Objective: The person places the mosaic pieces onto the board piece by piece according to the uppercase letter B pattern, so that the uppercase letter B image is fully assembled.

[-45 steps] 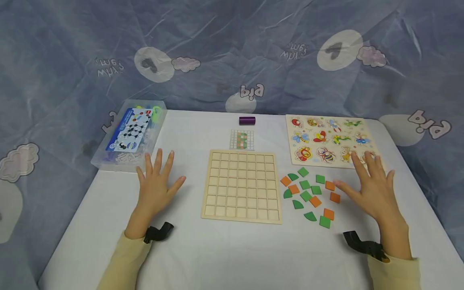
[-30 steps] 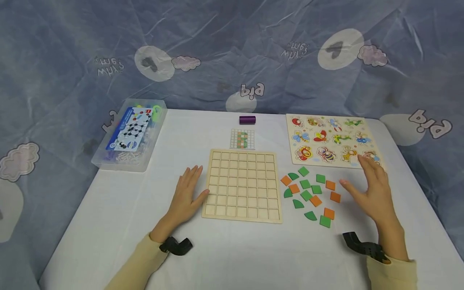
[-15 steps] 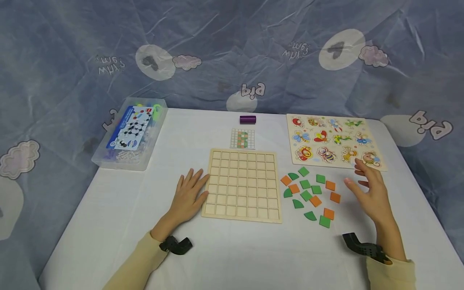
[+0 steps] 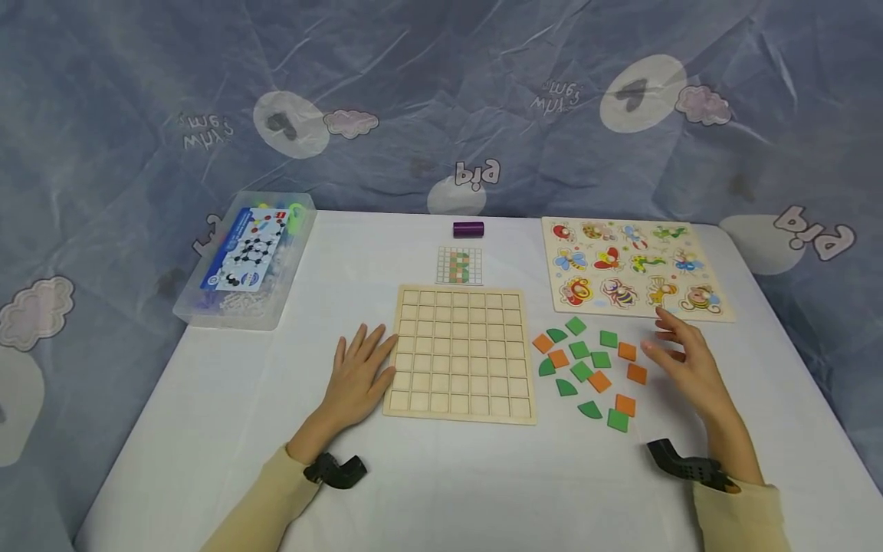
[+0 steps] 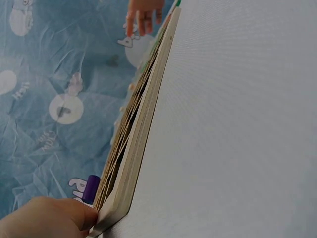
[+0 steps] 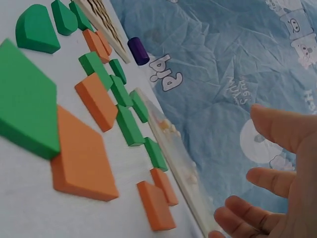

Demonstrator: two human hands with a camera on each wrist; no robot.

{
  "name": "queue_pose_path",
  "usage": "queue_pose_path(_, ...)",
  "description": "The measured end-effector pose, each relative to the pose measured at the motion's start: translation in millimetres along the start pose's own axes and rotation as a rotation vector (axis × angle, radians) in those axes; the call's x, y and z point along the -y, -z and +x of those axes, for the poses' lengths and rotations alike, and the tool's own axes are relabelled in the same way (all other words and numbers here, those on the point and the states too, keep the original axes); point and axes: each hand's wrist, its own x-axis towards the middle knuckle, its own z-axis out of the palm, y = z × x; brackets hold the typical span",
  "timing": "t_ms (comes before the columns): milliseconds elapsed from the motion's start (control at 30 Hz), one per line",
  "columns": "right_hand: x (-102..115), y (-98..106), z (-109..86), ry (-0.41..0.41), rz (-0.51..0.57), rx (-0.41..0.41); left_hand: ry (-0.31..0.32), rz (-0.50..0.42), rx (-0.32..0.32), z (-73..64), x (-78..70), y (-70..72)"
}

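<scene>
left grip (image 4: 355,383) spread, touching grid board (image 4: 461,354); right grip (image 4: 693,372) spread near tiles (image 4: 601,359); card (image 4: 459,266): head view only

A creased blue-grey cloth (image 4: 414,61) printed with clouds (image 4: 351,123) and upside-down lettering (image 4: 477,175) spreads behind a white table (image 4: 483,491).

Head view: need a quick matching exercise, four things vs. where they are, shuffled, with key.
1. Plastic box
2. Pattern card
3. Tiles
4. Left hand

A. Scattered right of the grid board
B. At the grid board's left edge
C. Far left corner of the table
D. Between the purple cylinder and the grid board

Pairs: 1-C, 2-D, 3-A, 4-B
</scene>
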Motion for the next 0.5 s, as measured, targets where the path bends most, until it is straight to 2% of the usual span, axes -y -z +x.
queue_pose_path(167,-12.3,-7.1,3.2,-0.038,-0.017,0.076,-0.004,0.003,-0.003,-0.6,0.4,-0.4)
queue_pose_path(500,-17.2,-18.5,6.3,-0.027,-0.114,0.087,-0.013,0.014,-0.003,-0.7,1.2,0.3)
